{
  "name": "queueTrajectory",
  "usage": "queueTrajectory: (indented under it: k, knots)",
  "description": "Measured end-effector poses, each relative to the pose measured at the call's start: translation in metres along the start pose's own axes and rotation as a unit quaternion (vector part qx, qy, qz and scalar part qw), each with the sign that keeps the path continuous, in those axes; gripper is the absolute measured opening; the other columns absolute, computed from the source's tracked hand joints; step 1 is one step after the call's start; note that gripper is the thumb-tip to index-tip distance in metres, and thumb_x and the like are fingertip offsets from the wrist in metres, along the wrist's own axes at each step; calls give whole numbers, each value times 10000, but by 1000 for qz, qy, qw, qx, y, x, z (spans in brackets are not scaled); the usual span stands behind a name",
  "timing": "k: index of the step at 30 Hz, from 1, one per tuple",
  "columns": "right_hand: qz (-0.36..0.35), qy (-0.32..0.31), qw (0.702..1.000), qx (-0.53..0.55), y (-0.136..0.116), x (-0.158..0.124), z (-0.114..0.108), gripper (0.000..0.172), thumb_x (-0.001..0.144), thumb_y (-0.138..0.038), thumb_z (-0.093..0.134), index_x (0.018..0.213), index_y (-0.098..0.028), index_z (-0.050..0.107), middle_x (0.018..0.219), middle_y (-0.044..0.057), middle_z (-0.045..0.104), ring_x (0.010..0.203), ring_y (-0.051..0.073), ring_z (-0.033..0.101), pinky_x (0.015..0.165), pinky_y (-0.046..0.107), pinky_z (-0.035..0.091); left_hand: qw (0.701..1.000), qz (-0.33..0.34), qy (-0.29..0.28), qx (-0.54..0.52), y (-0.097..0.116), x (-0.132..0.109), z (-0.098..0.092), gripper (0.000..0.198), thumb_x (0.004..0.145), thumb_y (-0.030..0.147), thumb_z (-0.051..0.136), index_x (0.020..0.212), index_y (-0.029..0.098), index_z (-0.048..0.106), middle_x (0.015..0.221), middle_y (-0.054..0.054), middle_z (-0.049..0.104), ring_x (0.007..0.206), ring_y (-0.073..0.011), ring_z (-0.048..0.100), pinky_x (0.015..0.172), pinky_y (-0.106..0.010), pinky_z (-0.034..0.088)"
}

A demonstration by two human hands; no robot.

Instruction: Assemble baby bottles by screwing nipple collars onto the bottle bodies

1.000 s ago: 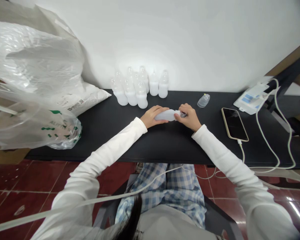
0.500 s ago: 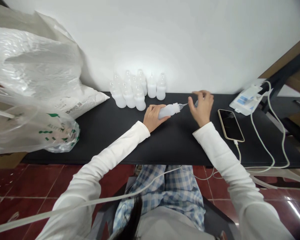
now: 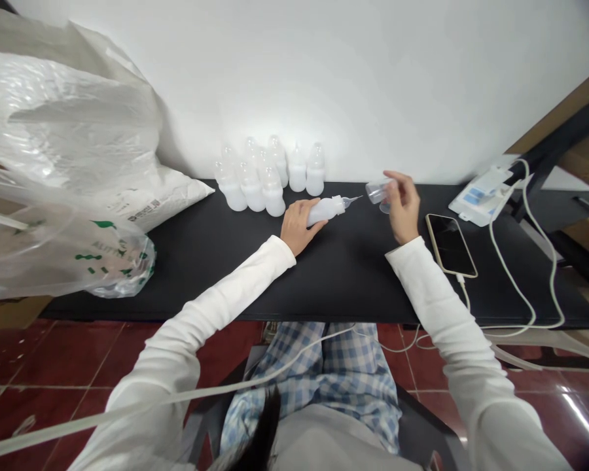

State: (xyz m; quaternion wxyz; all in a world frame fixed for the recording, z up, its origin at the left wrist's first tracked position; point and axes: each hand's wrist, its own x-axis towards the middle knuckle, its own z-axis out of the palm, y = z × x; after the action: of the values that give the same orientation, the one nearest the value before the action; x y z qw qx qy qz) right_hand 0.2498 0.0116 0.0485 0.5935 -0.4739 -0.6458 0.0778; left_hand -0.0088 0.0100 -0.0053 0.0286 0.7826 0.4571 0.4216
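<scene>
My left hand (image 3: pixel 298 226) is wrapped round a white plastic bottle (image 3: pixel 324 210) that lies on its side just above the black table. A clear, thin nozzle on the bottle points right. Across from that tip, my right hand (image 3: pixel 403 206) grips a clear plastic cap (image 3: pixel 377 191), its open end facing the nozzle. A second clear rounded piece shows below the cap, partly hidden by the fingers. Behind my left hand, several similar white bottles (image 3: pixel 250 186) with clear caps stand upright in a group by the wall.
A big white sack (image 3: pixel 69 111) and a clear plastic bag (image 3: pixel 112 255) with green print fill the left. To the right lie a phone (image 3: pixel 451 244) on a charging cable and a white power strip (image 3: pixel 478 195). A pale cord (image 3: pixel 201 394) crosses above my lap.
My right hand has turned and shifted slightly right, bringing the clear cap into view. The bottle in my left hand has moved a little left and upward.
</scene>
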Motion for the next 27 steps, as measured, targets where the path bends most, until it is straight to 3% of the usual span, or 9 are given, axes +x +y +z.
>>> queueTrajectory:
  k: [5,8,10,14,16,18,20,22,27]
  knots:
    - [31,-152,981,112,-9,-12,17,451,870,-641,661,1155,-292,695,1154,73,679,984,235,682,861,417,597,991,-27,-35,-128,8,0,-7,552,848,529,747,1283,208,637,1199,-96,680,1135,-246,641,1060,-417,502]
    - [42,-194,966,168,-14,-13,16,454,818,-633,731,1110,-289,687,1177,70,697,1083,243,696,935,408,600,953,-115,-85,-269,14,4,-17,529,783,604,763,1105,190,692,1083,-70,734,1000,-230,687,942,-374,552]
    - [44,-215,955,200,-19,-12,13,435,803,-608,762,1086,-289,680,1188,63,704,1136,237,692,983,396,589,883,-208,-174,-383,14,11,-24,578,783,695,689,1005,162,695,888,-66,735,761,-197,689,692,-317,562]
    - [52,-255,939,223,-28,-13,13,392,797,-554,791,1062,-289,676,1166,48,712,1127,221,693,961,364,591,686,-327,-397,-515,4,28,-42,666,854,746,515,934,113,705,594,-58,631,439,-135,528,387,-247,345]
    - [43,-271,940,204,-30,-17,16,364,815,-536,773,1048,-277,668,1131,49,712,1061,213,697,909,352,591,632,-353,-451,-522,2,35,-49,625,872,701,525,923,107,712,588,-69,636,425,-124,507,366,-232,300]
    - [17,-287,946,151,-30,-22,22,312,855,-528,717,977,-248,657,1027,47,711,928,192,684,831,330,570,617,-374,-487,-491,5,37,-53,603,870,684,549,911,106,717,613,-81,657,439,-125,519,370,-228,308]
    - [-7,-302,949,84,-31,-28,27,298,902,-522,635,878,-226,619,866,24,680,767,157,623,736,300,521,651,-375,-497,-434,13,36,-55,605,850,692,588,887,103,720,630,-81,666,462,-134,548,400,-241,365]
    - [-4,-292,956,34,-31,-33,31,318,950,-518,543,829,-225,562,721,-13,603,640,126,530,656,275,457,726,-333,-476,-368,22,33,-53,615,834,712,611,880,110,729,646,-75,676,506,-156,591,467,-271,447]
    - [188,-235,953,-24,-33,-30,35,443,984,-615,424,771,-233,496,529,-36,504,445,118,445,500,265,354,943,-54,-307,-114,30,22,-40,520,809,569,749,1152,178,740,1010,-103,760,944,-270,714,870,-376,549]
